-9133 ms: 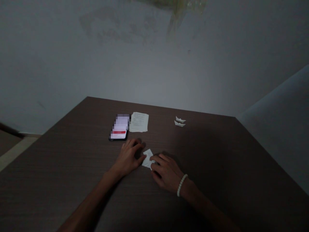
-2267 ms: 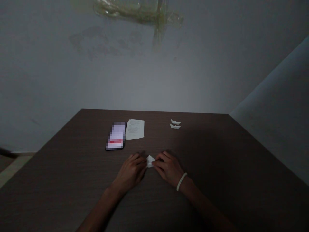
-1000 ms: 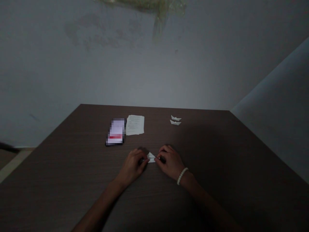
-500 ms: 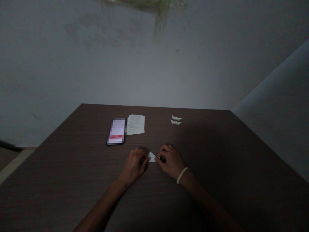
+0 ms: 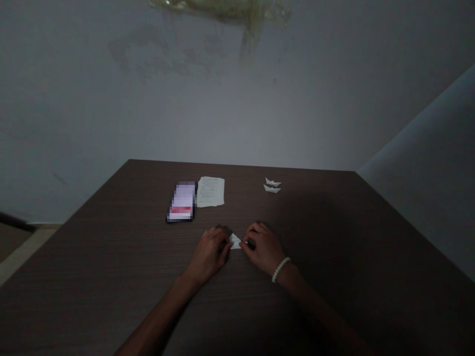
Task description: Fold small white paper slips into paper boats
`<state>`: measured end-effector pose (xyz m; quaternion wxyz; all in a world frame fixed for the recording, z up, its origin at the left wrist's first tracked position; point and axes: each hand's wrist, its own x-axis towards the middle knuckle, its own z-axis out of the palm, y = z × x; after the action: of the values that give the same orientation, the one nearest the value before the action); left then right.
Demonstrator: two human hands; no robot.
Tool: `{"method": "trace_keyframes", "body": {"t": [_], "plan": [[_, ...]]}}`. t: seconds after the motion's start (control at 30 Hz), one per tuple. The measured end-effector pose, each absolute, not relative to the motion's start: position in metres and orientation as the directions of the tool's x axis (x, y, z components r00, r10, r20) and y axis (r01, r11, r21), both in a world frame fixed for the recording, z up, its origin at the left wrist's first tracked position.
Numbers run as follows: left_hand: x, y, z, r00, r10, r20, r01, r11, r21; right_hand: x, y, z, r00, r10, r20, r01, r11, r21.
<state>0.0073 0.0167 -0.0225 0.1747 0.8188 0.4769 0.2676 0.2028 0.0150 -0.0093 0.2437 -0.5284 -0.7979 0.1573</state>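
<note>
Between my two hands is a small folded piece of white paper (image 5: 235,242), roughly triangular with its peak pointing away from me. My left hand (image 5: 210,252) pinches its left edge between thumb and fingers. On the opposite side, my right hand (image 5: 264,248), with a pale beaded bracelet (image 5: 280,269) at the wrist, pinches the right corner. The fingers cover both ends of the paper. Farther back on the right, two small white paper boats (image 5: 273,182) (image 5: 272,189) lie one behind the other.
A stack of printed paper sheets (image 5: 211,191) lies at the back left of the dark wooden table (image 5: 111,237). Left of it, close against the sheets, is a phone (image 5: 182,201) with a lit, blurred screen. A stained wall (image 5: 237,113) stands behind the table's far edge.
The view has shifted slightly, so everything appears a little farther right. Both hands keep their pinch on the folded paper, with no clear movement.
</note>
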Motion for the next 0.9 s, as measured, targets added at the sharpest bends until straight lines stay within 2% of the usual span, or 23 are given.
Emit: {"method": "trace_keyframes", "body": {"t": [0.27,0.67,0.9], "plan": [[0.009,0.015,-0.017,0.370,0.895,0.249,0.749,-0.446,0.491,0.200,0.009,-0.005,-0.309,0.913,0.264,0.795,0.401,-0.455],[-0.003,0.013,-0.010,0.326,0.922,0.210,0.786,-0.388,0.482,0.202,0.011,-0.012,-0.315,0.911,0.268,0.774,0.409,-0.482],[-0.015,0.014,-0.006,0.504,0.841,0.196,0.697,-0.531,0.482,0.209,0.018,-0.012,-0.327,0.904,0.276,0.767,0.425,-0.481]]}}
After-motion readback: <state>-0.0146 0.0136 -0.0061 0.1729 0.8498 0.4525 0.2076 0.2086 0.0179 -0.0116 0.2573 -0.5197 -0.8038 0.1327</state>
